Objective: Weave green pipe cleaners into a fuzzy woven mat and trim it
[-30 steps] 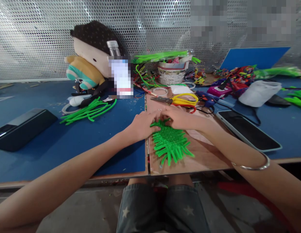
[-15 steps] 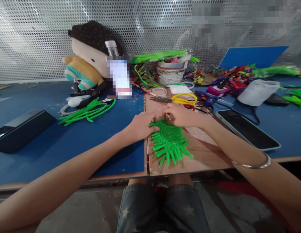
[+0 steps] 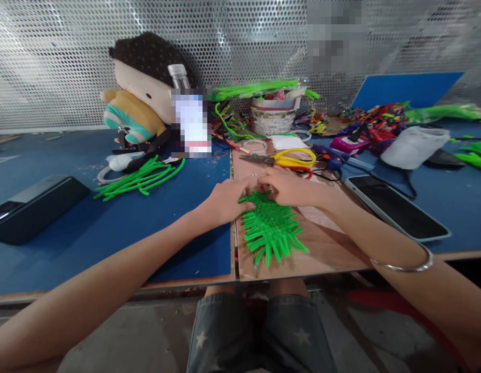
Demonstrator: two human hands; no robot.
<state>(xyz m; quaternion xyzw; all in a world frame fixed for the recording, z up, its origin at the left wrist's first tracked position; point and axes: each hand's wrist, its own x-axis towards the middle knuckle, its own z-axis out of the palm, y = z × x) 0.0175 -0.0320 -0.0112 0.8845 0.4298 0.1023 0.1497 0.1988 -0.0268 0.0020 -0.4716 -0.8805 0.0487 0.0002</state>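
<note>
- left hand (image 3: 227, 201) had its fingers pinched on the green woven piece (image 3: 273, 216), thumb on top
- right hand (image 3: 290, 186) was kinda curled at the far edge, couldn't tell what those fingers gripped
- piece lay on the wood board (image 3: 325, 251), 1 pair of scissors (image 3: 281, 158) just past it

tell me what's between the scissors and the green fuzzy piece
The right hand, with the left hand close beside it, lies between the scissors and the green fuzzy piece; the head view shows this.
</note>
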